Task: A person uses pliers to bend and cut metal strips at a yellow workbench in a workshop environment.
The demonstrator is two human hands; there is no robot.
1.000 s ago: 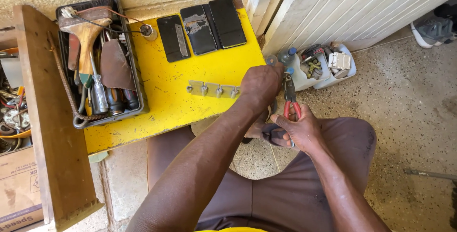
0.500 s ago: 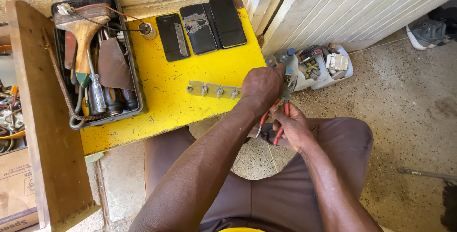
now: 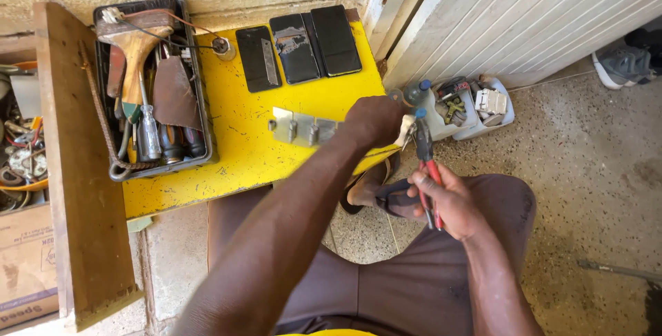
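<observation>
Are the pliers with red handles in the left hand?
No, the right hand grips the red-handled pliers.

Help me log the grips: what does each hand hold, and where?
Right hand holds pliers by the red handles. Left hand grips the metal strip at its right end.

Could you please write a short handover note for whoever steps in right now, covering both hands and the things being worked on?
Left hand: closed on the right end of the metal strip, which lies on the yellow table near its right edge.
Right hand: grips red-handled pliers, nose up, at a small pale part by the strip's end; whether the nose is clamped on it cannot be told.
Nearby: tool tray on the table's left, three phones along its back, white tub of parts on the floor to the right.
Done: strip held, pliers in position.
Left: the work at the strip's end is in progress.
</observation>
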